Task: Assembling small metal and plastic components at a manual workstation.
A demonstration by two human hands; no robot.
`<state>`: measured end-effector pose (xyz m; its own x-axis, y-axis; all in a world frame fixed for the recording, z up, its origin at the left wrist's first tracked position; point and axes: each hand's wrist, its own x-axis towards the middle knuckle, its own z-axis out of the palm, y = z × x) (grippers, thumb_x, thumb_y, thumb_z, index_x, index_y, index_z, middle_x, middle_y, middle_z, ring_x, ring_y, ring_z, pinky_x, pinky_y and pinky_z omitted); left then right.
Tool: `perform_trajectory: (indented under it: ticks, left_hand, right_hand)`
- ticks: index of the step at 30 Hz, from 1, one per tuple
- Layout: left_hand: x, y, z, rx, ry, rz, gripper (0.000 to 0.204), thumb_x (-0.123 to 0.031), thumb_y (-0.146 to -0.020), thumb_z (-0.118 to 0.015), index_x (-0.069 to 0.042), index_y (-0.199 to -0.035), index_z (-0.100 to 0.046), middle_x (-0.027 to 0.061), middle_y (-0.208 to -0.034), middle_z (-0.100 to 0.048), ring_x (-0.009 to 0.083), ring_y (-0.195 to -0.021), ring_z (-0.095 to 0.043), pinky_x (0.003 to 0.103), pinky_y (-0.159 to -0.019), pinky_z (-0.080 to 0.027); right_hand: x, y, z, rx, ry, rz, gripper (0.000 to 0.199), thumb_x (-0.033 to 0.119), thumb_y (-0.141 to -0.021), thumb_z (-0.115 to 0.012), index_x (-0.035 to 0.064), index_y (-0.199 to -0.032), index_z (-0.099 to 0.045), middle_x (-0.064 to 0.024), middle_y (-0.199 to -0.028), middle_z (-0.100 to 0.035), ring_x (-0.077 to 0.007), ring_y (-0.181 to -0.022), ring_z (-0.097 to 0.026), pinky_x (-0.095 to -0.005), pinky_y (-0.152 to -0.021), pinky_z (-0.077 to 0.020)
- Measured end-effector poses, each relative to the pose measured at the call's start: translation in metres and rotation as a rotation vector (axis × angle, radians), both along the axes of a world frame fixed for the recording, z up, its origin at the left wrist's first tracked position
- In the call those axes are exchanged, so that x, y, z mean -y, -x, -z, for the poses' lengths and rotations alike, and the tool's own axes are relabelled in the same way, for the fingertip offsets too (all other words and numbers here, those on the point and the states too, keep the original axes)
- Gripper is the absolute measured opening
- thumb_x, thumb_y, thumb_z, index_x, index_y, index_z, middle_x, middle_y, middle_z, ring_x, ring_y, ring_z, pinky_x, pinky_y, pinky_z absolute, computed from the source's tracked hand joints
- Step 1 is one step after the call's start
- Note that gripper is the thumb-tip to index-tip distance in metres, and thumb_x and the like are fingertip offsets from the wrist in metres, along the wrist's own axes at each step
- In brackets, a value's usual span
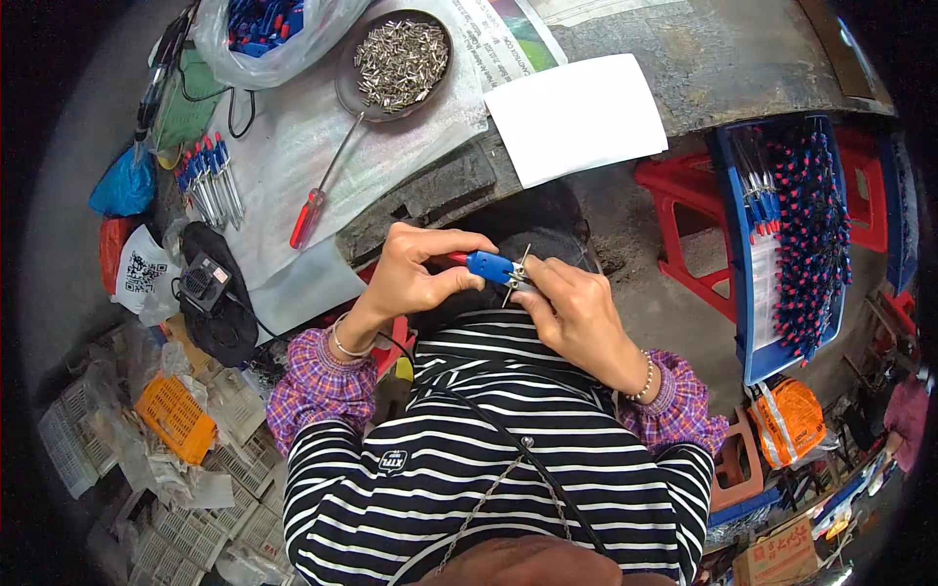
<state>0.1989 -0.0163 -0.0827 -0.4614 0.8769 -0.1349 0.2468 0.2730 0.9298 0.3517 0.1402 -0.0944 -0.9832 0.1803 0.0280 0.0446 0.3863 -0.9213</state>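
In front of my lap, my left hand (410,272) pinches a small blue plastic handle (489,266) with a red end. Thumb and fingers of my right hand (584,314) are closed on the metal fitting (518,274) at the handle's other end. A thin metal crosspiece sticks out of that fitting on both sides. My right fingers partly cover the metal, so its full shape is hidden. Above my left hand, a red-handled screwdriver (309,216) lies on the bench, its shaft tip against a dark round dish (344,86) of small metal cylinders (402,64).
Several blue-handled, red-tipped metal tools (210,183) lie on the left of the bench. A white sheet (576,119) overhangs the bench edge. Blue-and-red pieces fill a plastic bag (220,54) and a blue tray (747,356) on red stools (684,215). A small black device (203,283) sits left.
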Motion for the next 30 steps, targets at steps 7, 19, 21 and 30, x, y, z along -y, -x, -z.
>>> perform_trajectory:
  ticks: [7, 19, 21, 30]
  left_hand:
    - [0.0013, -0.0003, -0.0011, -0.011, 0.009, -0.008, 0.029, -0.002, -0.064, -0.074, 0.0, -0.092, -0.069, 0.0095, -0.072, -0.068, 0.0091, -0.055, -0.061, 0.02, -0.049, -0.045]
    - [0.0002, 0.0002, -0.0037, -0.036, 0.001, 0.016, 0.029, -0.004, -0.063, -0.075, -0.001, -0.091, -0.069, 0.0098, -0.072, -0.068, 0.0111, -0.056, -0.063, 0.021, -0.05, -0.047]
    - [-0.0005, 0.0009, -0.0031, -0.038, -0.007, 0.014, 0.03, -0.004, -0.063, -0.075, -0.001, -0.091, -0.069, 0.0098, -0.072, -0.068, 0.0107, -0.056, -0.062, 0.021, -0.05, -0.047]
    - [-0.0039, 0.002, -0.0043, -0.024, 0.011, 0.029, 0.029, -0.003, -0.063, -0.073, -0.001, -0.092, -0.069, 0.0093, -0.068, -0.067, 0.0108, -0.055, -0.062, 0.021, -0.049, -0.045]
  right_hand:
    - [0.0003, 0.0012, -0.0003, -0.001, 0.005, 0.002, 0.028, 0.004, -0.074, -0.067, -0.003, -0.099, -0.056, -0.0141, -0.069, -0.054, -0.029, -0.057, -0.056, -0.0366, -0.048, -0.042]
    - [-0.0025, 0.0, -0.0013, -0.013, 0.034, 0.007, 0.028, 0.004, -0.073, -0.068, -0.0043, -0.098, -0.058, -0.0133, -0.065, -0.053, -0.0267, -0.05, -0.053, -0.0343, -0.044, -0.0398]
    - [-0.0031, 0.0004, -0.0017, -0.003, 0.04, 0.008, 0.028, 0.004, -0.073, -0.068, -0.0044, -0.098, -0.058, -0.0134, -0.065, -0.054, -0.0266, -0.05, -0.053, -0.0342, -0.044, -0.0397]
    - [-0.0041, 0.0003, -0.0023, -0.009, 0.039, 0.026, 0.029, 0.003, -0.072, -0.068, -0.0048, -0.099, -0.059, -0.0136, -0.065, -0.054, -0.0259, -0.049, -0.053, -0.034, -0.043, -0.0392]
